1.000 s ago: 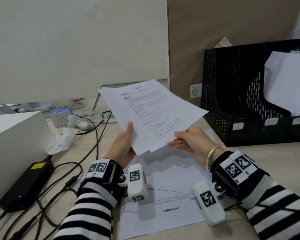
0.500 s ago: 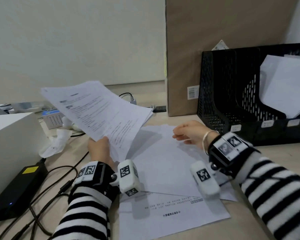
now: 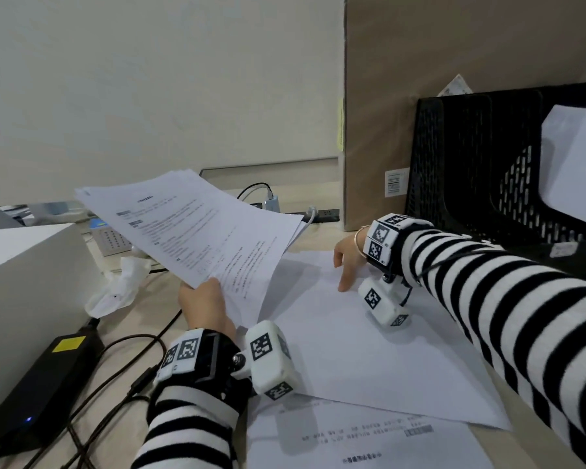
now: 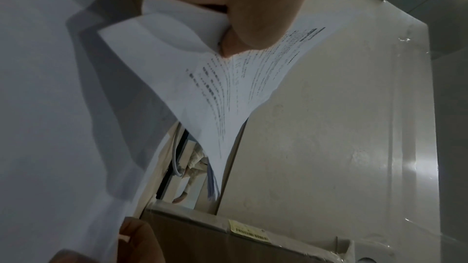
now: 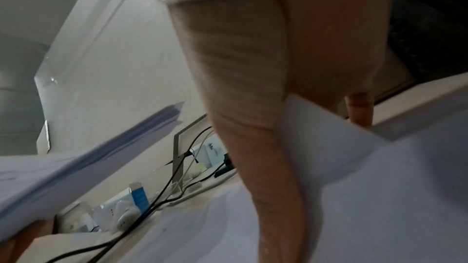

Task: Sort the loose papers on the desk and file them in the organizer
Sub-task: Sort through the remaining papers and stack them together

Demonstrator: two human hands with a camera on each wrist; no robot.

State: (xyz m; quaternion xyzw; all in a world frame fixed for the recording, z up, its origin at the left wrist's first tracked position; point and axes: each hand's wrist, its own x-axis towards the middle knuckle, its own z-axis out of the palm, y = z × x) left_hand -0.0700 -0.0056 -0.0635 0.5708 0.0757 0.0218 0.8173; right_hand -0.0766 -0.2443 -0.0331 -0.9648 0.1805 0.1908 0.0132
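2 hands, thin flat sheets.

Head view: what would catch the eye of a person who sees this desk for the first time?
Probably the sheaf of printed papers, held up over the desk's left side by the left hand. Next, the right hand, fingers reaching down to a blank white sheet lying flat in the middle. At far right stands the black mesh organizer, with white paper already in one slot.
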